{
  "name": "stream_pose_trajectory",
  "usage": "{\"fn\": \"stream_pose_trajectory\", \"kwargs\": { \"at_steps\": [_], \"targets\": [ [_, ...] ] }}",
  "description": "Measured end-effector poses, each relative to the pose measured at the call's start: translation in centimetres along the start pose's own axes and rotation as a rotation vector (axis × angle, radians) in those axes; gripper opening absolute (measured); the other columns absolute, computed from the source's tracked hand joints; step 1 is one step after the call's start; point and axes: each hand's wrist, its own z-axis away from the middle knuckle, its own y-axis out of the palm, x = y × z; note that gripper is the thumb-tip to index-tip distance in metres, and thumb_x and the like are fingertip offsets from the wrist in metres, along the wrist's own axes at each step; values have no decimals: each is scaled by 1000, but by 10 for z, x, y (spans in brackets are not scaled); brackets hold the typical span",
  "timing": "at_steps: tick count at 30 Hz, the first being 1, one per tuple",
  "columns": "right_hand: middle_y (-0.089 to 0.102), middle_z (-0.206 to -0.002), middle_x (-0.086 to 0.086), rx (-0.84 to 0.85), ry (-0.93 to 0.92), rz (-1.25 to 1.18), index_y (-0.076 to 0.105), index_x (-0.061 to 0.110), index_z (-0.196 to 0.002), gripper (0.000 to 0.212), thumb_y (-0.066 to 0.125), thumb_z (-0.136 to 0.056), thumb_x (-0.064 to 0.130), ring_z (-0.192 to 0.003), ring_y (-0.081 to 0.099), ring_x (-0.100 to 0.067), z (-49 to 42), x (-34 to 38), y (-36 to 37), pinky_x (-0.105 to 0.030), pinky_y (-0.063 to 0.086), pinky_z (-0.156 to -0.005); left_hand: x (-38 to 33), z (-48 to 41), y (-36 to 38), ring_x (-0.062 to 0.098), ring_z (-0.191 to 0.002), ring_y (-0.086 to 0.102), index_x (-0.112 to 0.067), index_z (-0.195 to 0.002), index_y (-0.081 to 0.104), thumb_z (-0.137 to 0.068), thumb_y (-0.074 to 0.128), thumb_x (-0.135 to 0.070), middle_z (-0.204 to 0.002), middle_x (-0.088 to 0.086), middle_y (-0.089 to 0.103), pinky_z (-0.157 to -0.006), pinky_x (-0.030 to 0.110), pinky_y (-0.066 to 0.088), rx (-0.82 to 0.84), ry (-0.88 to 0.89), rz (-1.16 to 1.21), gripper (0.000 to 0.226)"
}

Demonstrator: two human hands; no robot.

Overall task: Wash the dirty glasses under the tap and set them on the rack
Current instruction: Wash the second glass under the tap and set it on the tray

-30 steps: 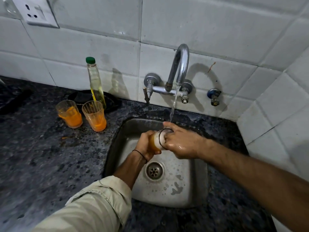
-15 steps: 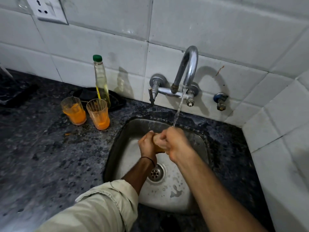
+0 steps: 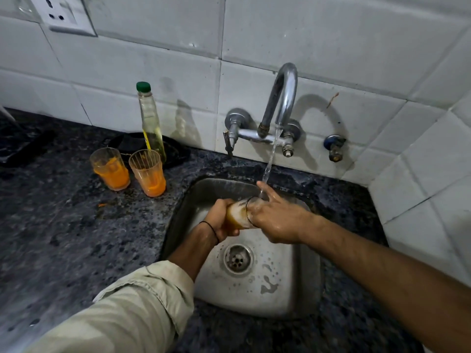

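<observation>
Orange-stained glass (image 3: 238,217), base clasped in left grip (image 3: 220,214), now bares its rim to the tap stream (image 3: 270,159), right grip (image 3: 277,220) hooked inside: rinsing unfinished.

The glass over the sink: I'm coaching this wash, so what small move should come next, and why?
Probably tip the glass mouth up into the stream: the left hand grips its base, it lies sideways, orange film shows inside, and water lands on the right hand at the rim.
</observation>
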Motion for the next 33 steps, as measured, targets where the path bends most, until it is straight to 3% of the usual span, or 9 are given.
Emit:
{"fn": "stream_pose_trajectory", "kwargs": {
  "at_steps": [2,4,6,8,12,15,25,28,33],
  "targets": [
    [58,-98,-2,41,204,-348,52,23,-83,12,58,-86,12,-118,53,-19,-10,10,2,-48,5,-125,-1,-1,2,21,-53,55,-6,-98,62,-94,44,-29,-67,9,60,-37,20,40,-91,78,45,29],
    [59,-86,-3,-35,351,-845,56,22,-73,15,62,-85,16,-105,59,-20,-19,22,4,-42,37,-113,1,0,1,21,-52,56,-7,-91,62,-93,48,-23,-64,8,60,-40,23,43,-201,156,124,22],
    [72,-90,-9,-177,347,-1392,72,15,-89,9,63,-88,16,-95,68,-23,-24,31,6,-39,53,-95,2,1,-4,24,-54,58,-5,-87,62,-93,51,-19,-66,10,60,-38,26,46,-322,233,163,19],
    [78,-95,-8,-353,482,-1854,74,11,-106,27,59,-96,31,-90,74,-18,-30,40,15,-30,58,-85,2,-2,-8,29,-59,61,-5,-80,65,-94,52,-21,-71,14,63,-41,35,52,-433,375,50,25],
    [72,-77,-4,-722,1141,-2411,71,12,-92,48,47,-98,53,-71,64,-19,-51,55,52,-30,48,-72,-4,-3,-13,29,-65,60,-5,-69,63,-95,49,-28,-66,13,64,-61,43,49,-620,845,-537,38],
    [66,-82,-11,-669,1274,-2767,64,13,-86,49,43,-98,56,-73,58,-22,-58,54,77,-32,47,-67,-15,7,-6,24,-55,47,-12,-62,45,-94,48,-27,-58,2,47,-51,36,35,-585,1144,-883,35],
    [71,-112,-14,-433,1048,-3007,69,12,-103,45,34,-101,41,-109,63,-30,-73,56,88,-45,37,-113,-4,10,3,19,-68,52,-15,-70,57,-93,55,-23,-74,1,57,-40,27,31,-497,1523,-1462,24],
    [70,-116,-10,-319,1044,-2900,69,17,-101,33,41,-96,34,-121,61,-26,-75,52,85,-46,44,-103,5,8,2,17,-66,50,-16,-70,56,-93,55,-25,-73,0,55,-40,28,33,-507,1463,-1484,25],
    [54,-54,-2,-328,1129,-2576,53,17,-66,42,38,-102,34,-46,47,-16,-72,35,80,-25,42,-57,16,-8,-14,20,-65,51,-10,-72,53,-96,47,-29,-71,5,56,-57,36,40,-527,1063,-953,31]
  ]
}}
